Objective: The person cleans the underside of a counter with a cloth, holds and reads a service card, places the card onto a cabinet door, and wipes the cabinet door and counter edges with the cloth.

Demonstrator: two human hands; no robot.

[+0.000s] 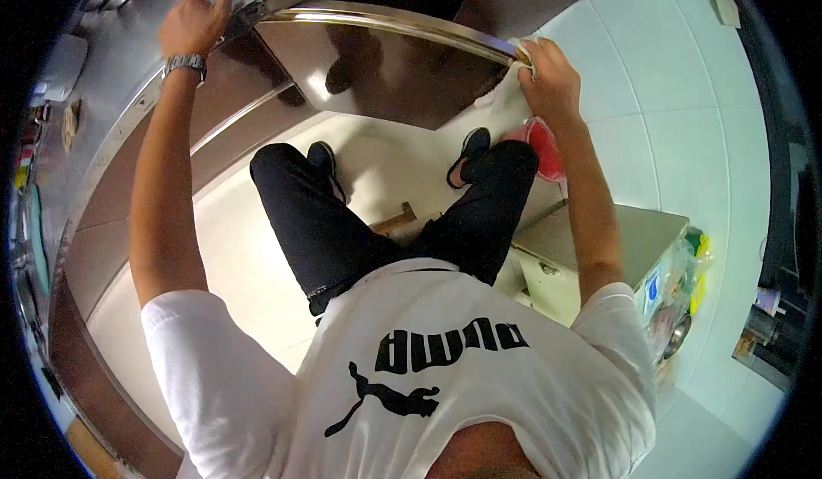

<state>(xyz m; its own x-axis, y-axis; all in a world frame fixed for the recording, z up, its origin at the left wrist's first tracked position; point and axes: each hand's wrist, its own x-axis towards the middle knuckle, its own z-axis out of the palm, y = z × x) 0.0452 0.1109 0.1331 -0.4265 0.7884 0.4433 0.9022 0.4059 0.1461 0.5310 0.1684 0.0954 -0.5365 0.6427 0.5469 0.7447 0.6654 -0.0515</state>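
At the upper left, my left hand (195, 23) rests on the steel counter (141, 38) by its front edge, fingers stretched out and holding nothing. A metal watch is around that wrist. Over on the right, my right hand (550, 78) is closed on a white cloth (517, 54), mostly hidden by the fingers. The cloth touches the right end of the shiny metal edge strip (402, 23) along the top of a dark, glossy cabinet front (385, 72). That front stands below the counter.
Beside my right knee is a red basin (546, 149). A pale metal box (599, 239) stands at the right, with plastic bags (676, 286) beyond it. White tiles (685, 145) cover the right wall. A wooden piece (396, 220) shows between my legs.
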